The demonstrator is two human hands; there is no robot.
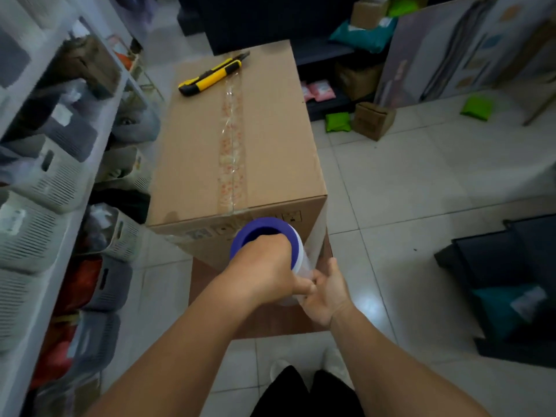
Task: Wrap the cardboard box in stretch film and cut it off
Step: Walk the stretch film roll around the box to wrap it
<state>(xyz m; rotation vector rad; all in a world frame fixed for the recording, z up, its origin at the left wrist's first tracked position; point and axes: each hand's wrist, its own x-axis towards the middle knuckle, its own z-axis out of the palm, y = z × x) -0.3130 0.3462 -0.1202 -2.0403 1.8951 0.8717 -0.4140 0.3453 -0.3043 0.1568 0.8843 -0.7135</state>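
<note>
A tall cardboard box (192, 158) stands on the tiled floor, its top seam taped. A yellow and black utility knife (210, 77) lies on its far top left. In front of the box's near face I hold a stretch film roll (296, 246) upright, its blue core end up. My left hand (264, 272) grips the roll at the top, fingers inside the core. My right hand (328, 291) holds the lower part of the roll from the right. A sheet of clear film (316, 236) runs from the roll to the box's near right corner.
White shelves with grey baskets (51, 182) line the left side close to the box. A flat cardboard sheet (207, 284) lies under the box. Small boxes and green packets (338, 121) sit at the back right, dark bins (505, 281) to the right. My feet stand below.
</note>
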